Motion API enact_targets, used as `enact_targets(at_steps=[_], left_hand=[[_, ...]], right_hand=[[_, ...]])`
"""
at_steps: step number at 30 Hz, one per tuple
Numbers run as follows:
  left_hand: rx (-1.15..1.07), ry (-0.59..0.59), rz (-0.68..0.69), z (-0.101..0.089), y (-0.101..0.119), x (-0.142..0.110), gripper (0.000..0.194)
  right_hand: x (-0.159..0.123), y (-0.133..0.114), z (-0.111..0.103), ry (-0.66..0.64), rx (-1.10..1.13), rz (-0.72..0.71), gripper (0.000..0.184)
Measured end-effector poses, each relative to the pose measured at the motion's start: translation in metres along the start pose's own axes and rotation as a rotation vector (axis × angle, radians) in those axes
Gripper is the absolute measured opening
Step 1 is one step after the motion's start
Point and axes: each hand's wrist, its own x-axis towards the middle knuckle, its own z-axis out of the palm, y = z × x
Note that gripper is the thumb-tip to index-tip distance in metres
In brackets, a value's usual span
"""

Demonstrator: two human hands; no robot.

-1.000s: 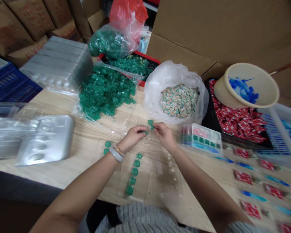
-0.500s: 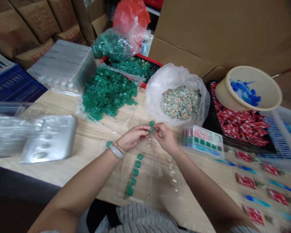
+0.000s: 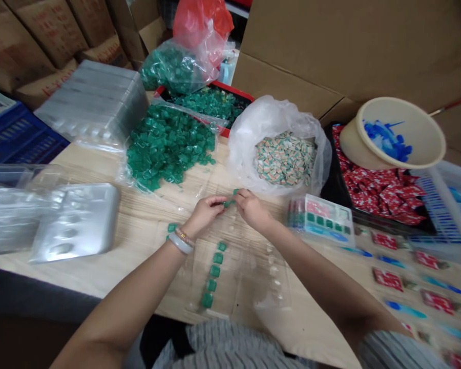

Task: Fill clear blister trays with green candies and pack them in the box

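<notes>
Some green plastic, too blurred to count as one piece or two, is at the fingertips, just nearer the person than the white plastic bag. The left hand is nearly closed, thumb and fingers pinching it; the right hand is curled inward, fingertips against it, though I cannot tell whether they grip. Farther from the bag on the person's side, five green squares run in a row along clear plastic packaging. The bag holds small printed squares. Left of it lies a heap of green pieces. On its right are a stack of filled clear cases, red printed packets and a cream bucket containing blue items.
</notes>
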Motion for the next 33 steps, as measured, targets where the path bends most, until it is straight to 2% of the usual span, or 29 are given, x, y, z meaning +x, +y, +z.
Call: enact_targets(at_steps=[3, 6, 9, 11, 13, 16, 19, 21, 24, 26, 28, 30, 33], left_hand=[[-0.014, 0.021, 0.023, 0.001, 0.000, -0.001, 0.030], [-0.098, 0.019, 0.010, 0.004, 0.003, -0.004, 0.032], [-0.169, -0.054, 0.019, 0.008, 0.009, -0.009, 0.029], [-0.210, -0.106, -0.011, 0.010, 0.013, -0.012, 0.022], [-0.262, -0.144, -0.069, 0.012, 0.014, -0.014, 0.018], [-0.322, -0.179, -0.118, 0.016, 0.013, -0.017, 0.021], [-0.320, -0.193, -0.090, 0.022, 0.011, -0.021, 0.026], [-0.219, -0.196, -0.017, 0.024, 0.011, -0.023, 0.029], [0.089, -0.183, 0.148, 0.025, 0.014, -0.024, 0.023], [0.266, -0.157, 0.231, 0.025, 0.016, -0.023, 0.020], [0.339, -0.147, 0.254, 0.024, 0.018, -0.021, 0.020], [0.296, -0.180, 0.209, 0.023, 0.018, -0.022, 0.022], [0.118, -0.258, 0.117, 0.025, 0.018, -0.028, 0.021]], right_hand=[[-0.005, 0.005, 0.008, 0.054, 0.042, 0.005, 0.023], [-0.014, -0.003, 0.003, 0.186, 0.100, 0.066, 0.026], [-0.021, -0.020, -0.010, 0.290, 0.244, 0.040, 0.029], [-0.024, -0.030, -0.016, 0.301, 0.366, -0.015, 0.025], [-0.026, -0.035, -0.016, 0.320, 0.484, -0.005, 0.021], [-0.029, -0.036, -0.009, 0.359, 0.741, 0.133, 0.018], [-0.031, -0.036, -0.004, 0.402, 1.044, 0.358, 0.019], [-0.033, -0.037, -0.006, 0.400, 1.255, 0.462, 0.021], [-0.034, -0.039, -0.014, 0.344, 1.513, 0.525, 0.023], [-0.036, -0.040, -0.020, 0.320, 1.609, 0.576, 0.022], [-0.037, -0.042, -0.023, 0.311, 1.677, 0.625, 0.023], [-0.038, -0.043, -0.025, 0.295, 1.722, 0.659, 0.023], [-0.038, -0.044, -0.023, 0.276, 1.765, 0.696, 0.023]])
